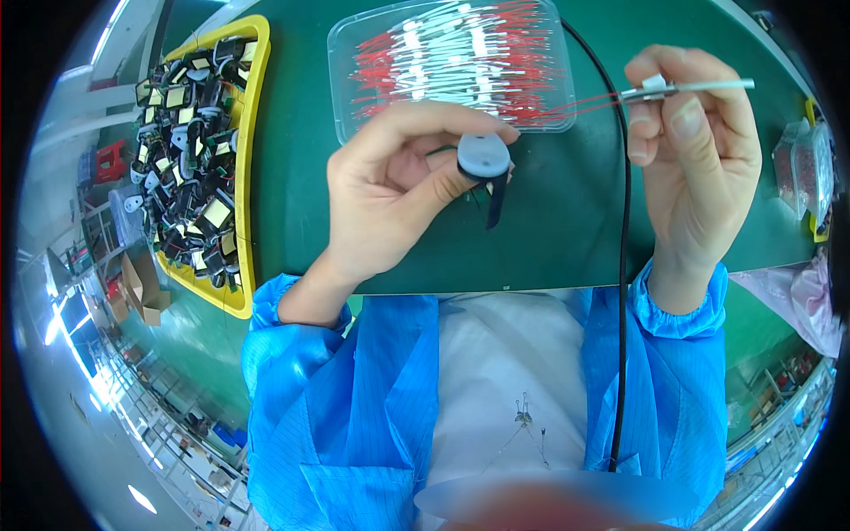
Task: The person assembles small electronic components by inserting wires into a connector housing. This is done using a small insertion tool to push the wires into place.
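Note:
My left hand is closed round a small electronic part with a rounded grey cap and a black body. A black strip hangs from its lower side. Raised at the right, my right hand pinches a slim pale rod between thumb and fingers, with a small white piece beside it. Thin red wires run from that grip leftward toward the clear plastic box. Inside the box lie many white sticks with red wire ends. The fingers hide part of both held things.
On the left stands a yellow tray heaped with black and grey electronic parts. A black cable crosses the green table between my hands. At the far right sits a clear container of small reddish pieces.

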A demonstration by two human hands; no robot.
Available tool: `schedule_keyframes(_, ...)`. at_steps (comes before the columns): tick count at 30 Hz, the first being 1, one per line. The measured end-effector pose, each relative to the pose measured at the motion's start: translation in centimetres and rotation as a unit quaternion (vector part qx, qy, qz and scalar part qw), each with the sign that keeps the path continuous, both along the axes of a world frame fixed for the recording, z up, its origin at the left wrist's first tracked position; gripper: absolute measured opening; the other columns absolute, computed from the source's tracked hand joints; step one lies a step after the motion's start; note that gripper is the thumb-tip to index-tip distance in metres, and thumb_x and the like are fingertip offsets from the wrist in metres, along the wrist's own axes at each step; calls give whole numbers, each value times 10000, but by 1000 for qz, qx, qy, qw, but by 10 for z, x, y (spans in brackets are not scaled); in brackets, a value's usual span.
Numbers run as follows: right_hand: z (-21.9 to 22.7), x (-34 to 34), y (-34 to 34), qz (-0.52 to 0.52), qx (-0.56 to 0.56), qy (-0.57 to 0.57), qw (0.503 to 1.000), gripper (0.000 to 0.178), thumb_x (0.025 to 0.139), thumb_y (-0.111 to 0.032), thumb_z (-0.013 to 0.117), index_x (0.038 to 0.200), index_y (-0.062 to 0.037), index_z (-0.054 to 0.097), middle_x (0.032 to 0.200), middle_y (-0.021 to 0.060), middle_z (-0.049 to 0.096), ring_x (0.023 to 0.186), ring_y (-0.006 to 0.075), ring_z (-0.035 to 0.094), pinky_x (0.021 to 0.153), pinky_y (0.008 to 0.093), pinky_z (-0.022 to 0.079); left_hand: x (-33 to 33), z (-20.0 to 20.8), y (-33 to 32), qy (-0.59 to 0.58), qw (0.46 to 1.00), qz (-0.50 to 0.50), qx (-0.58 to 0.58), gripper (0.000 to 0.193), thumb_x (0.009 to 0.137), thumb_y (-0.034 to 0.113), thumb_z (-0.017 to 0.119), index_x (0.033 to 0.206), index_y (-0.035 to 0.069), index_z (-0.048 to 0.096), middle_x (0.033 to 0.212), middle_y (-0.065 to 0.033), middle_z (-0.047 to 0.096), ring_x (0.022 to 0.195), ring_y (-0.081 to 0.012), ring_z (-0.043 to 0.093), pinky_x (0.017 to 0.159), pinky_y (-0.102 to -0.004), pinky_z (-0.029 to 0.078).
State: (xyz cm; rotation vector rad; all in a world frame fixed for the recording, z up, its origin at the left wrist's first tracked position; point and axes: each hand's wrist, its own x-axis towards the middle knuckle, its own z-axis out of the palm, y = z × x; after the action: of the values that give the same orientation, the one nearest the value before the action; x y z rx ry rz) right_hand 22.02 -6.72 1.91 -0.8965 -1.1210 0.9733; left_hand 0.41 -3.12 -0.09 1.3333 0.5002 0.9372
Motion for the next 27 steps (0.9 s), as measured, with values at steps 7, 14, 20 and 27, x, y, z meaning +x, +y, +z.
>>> schedule_keyframes(7,3,-15,1,113,28,0,993,267,908,-137,542,1135,3,523,1118,207,516,672,114,489,526,189,413,-23,-2,12,-39,999,-34,-12,254,822,-86,560,1076,-83,557,1027,-151,570,972,-214,569,850,-304,467)
schedule_keyframes(14,-2,-13,1,130,65,-38,989,257,917,-176,522,1138,-46,527,1060,187,551,732,217,504,522,260,428,-22,0,10,58,990,-1,128,279,853,118,582,1089,-18,518,976,-168,551,864,-211,572,771,-304,465)
schedule_keyframes(20,-2,-20,0,84,126,-126,980,267,907,-172,527,1130,-25,516,935,193,590,737,235,512,537,296,445,-18,9,0,37,999,9,26,454,828,187,643,1181,-18,444,983,-166,589,875,-200,576,796,-303,466)
schedule_keyframes(27,1,-17,-1,62,179,-178,966,229,888,-141,552,1083,-27,517,912,207,600,711,250,539,550,313,473,-18,-6,15,34,985,19,169,550,672,294,792,1060,-22,563,991,-184,623,925,-237,590,798,-325,469)
